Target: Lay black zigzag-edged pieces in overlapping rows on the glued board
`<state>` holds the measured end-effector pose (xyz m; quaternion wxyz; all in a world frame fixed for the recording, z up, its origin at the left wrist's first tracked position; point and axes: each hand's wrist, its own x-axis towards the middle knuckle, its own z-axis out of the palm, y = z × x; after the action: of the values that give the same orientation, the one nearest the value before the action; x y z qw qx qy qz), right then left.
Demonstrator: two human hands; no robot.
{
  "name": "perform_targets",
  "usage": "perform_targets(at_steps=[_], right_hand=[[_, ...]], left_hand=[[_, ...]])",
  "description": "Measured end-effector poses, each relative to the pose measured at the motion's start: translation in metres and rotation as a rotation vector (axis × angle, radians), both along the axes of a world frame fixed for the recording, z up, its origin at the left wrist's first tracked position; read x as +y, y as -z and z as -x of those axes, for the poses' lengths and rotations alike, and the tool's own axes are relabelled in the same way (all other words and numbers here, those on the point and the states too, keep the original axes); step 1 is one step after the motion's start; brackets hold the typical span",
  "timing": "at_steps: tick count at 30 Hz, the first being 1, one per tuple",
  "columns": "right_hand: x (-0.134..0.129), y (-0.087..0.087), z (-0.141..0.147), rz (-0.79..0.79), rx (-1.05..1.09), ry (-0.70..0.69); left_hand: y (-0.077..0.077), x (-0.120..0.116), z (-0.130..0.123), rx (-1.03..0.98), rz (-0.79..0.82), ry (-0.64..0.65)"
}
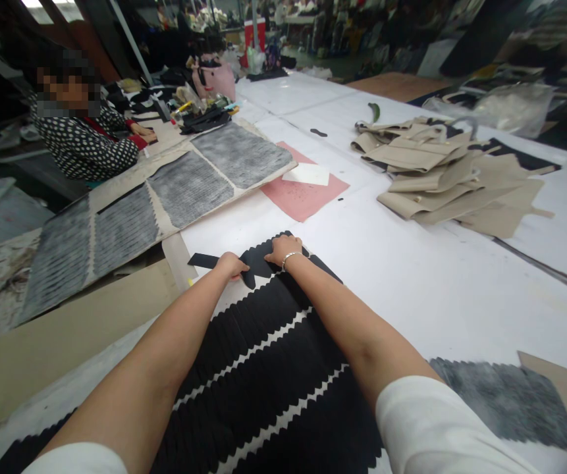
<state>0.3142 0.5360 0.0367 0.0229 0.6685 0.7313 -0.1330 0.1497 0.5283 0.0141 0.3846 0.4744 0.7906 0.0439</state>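
My left hand (234, 264) is closed in a pinch on a black strip (203, 261), one end of which sticks out to the left. A loose black flap (249, 273) hangs by its fingertips. Just to the right, my right hand (286, 250), with a bracelet at the wrist, lies over a black scalloped piece (262, 258), thumb apart from the fingers. Below both hands, rows of overlapping black strips (243, 368) with wavy edges lie on a pale backing sheet (263, 342). My forearms cover part of these rows.
A board with grey textured panels (191, 184) lies at left, near a seated co-worker (85, 145) in a dotted top. Beyond my hands are a pink sheet (307, 194) and a white card (307, 174). Beige pieces (441, 178) pile up on the white table (392, 283) at right.
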Motion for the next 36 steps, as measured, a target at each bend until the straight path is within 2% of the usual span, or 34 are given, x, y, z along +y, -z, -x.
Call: perform_targets(at_steps=[7,12,16,25,31,36], right_hand=[[-0.001,-0.002,0.002,-0.005,-0.013,-0.002],[-0.002,0.003,0.005,-0.022,-0.023,0.013],[0.0,0.006,0.007,-0.019,-0.019,0.032],[0.003,0.005,0.009,0.019,-0.031,0.04],[0.002,0.005,0.009,0.009,-0.035,0.034],[0.002,0.006,0.009,-0.013,-0.032,0.03]], left_hand=[[0.001,0.0,0.001,-0.003,-0.004,0.0],[0.001,-0.001,0.004,0.01,-0.002,0.012],[-0.002,-0.002,0.01,0.046,0.002,0.059],[-0.007,-0.005,0.014,0.092,0.056,0.071],[-0.011,-0.011,0.011,0.022,0.078,0.01],[-0.01,-0.013,0.011,0.017,0.07,0.009]])
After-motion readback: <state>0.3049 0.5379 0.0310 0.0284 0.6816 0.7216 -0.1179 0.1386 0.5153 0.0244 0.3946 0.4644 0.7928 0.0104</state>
